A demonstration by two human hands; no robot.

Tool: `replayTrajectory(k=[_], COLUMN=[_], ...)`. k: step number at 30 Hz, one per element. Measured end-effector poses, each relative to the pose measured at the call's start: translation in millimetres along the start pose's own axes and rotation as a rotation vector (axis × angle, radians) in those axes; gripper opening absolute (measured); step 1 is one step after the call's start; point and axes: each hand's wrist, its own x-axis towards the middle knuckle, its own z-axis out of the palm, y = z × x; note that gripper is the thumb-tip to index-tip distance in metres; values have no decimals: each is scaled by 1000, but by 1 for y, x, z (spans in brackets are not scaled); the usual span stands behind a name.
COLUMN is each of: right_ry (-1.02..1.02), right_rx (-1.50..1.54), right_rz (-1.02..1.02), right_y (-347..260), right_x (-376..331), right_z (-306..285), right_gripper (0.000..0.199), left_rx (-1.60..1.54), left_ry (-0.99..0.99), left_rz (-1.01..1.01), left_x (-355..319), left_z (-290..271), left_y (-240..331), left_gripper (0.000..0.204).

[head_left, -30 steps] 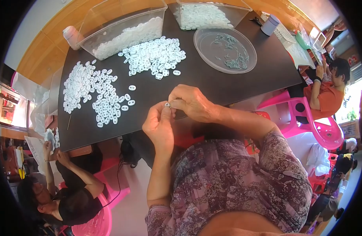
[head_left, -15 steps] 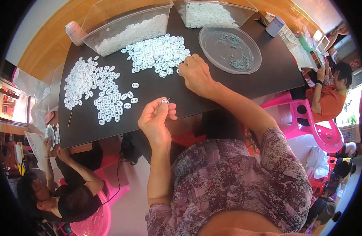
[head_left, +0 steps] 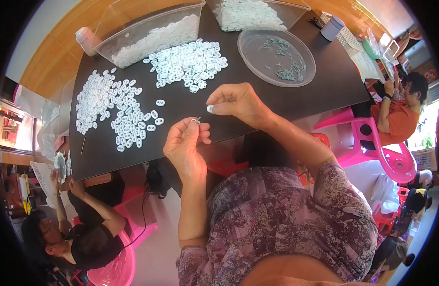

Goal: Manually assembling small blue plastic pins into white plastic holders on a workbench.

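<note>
My left hand is closed above the table's near edge, its thumb and forefinger pinching a small white oval piece with a thin greyish pin sticking out. Just to its right and farther off, my right hand pinches another small white oval piece. The hands are apart. Beyond them lies a large heap of white oval pieces with two holes. Two more groups of such pieces spread to the left, one dense pile and one looser cluster.
Clear plastic bins of white pieces stand at the back. A round clear lid holds small grey-green pins. A pale cup and a white bottle flank them. Other people sit left and right; a pink chair is at right.
My right hand has drawn back from the large heap toward my left hand, now with a white piece between its fingertips. My left hand keeps its pinch.
</note>
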Motion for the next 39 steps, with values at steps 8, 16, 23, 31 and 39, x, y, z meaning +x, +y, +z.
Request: replayTrajectory(k=[8,16,23,31,39], right_ry=[-11,-36,19,27,0], right_rx=[-420,-53,-126,-269,5], right_rz=[-191,-62,-139,-123,-42], right_y=[-8,-2,5,-5,4], right_x=[-14,-17,-16,-16,-17], right_z=[15,20,15,14,7], right_gripper=[12,8,11,14,10], left_rx=[120,62,70,121,55], left_ry=[43,6,77,68,47], left_rz=[202,59,82,132,41], left_x=[-3,-9,-7,-5,1], left_z=[9,9,13,7,6], left_y=[-2,-8,-8,-11,-14], left_gripper=[10,10,8,9,9])
